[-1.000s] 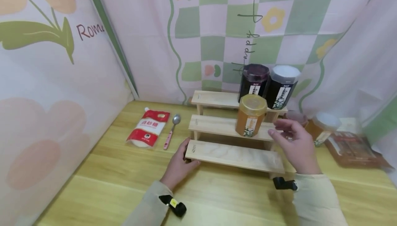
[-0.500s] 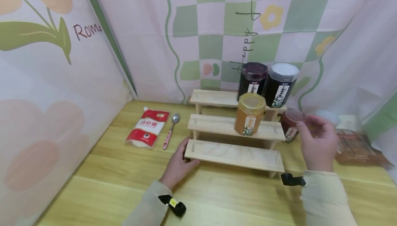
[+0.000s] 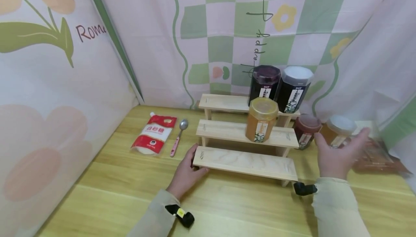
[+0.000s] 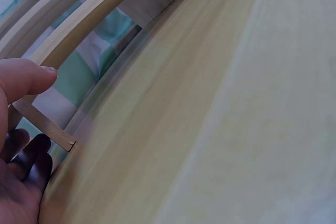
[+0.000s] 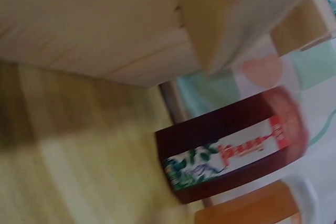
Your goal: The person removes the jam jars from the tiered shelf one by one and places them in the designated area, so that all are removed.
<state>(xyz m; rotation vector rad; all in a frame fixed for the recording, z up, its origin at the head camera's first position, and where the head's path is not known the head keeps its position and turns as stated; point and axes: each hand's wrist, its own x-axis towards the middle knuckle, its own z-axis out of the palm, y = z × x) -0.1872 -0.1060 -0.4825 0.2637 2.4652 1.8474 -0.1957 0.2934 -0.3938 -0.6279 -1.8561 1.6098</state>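
A three-step wooden display shelf [image 3: 243, 163] stands on the table. My left hand [image 3: 186, 177] grips the left end of its lowest step, thumb in front and fingers curled behind; the left wrist view shows the thumb [image 4: 31, 77] beside the wood. To the right of the shelf my right hand [image 3: 339, 157] is spread, thumb and fingers apart, holding nothing. Just beyond it stand a dark red jar [image 3: 305, 130] and an orange jar with a white lid [image 3: 338, 130], the latter partly covered by the hand. The red jar's label [image 5: 226, 153] shows up close in the right wrist view.
On the middle step sits a yellow-lidded orange jar [image 3: 262, 119]. Two dark jars, one purple-lidded [image 3: 264, 83] and one white-lidded [image 3: 294, 90], stand on the top step. A red-and-white sugar bag [image 3: 154, 134] and a spoon [image 3: 178, 137] lie left; a brown packet [image 3: 377, 159] lies right.
My right hand has moved right, away from the shelf's right end, and its fingers have spread. The red jar now shows beside the shelf. The left hand keeps its hold.
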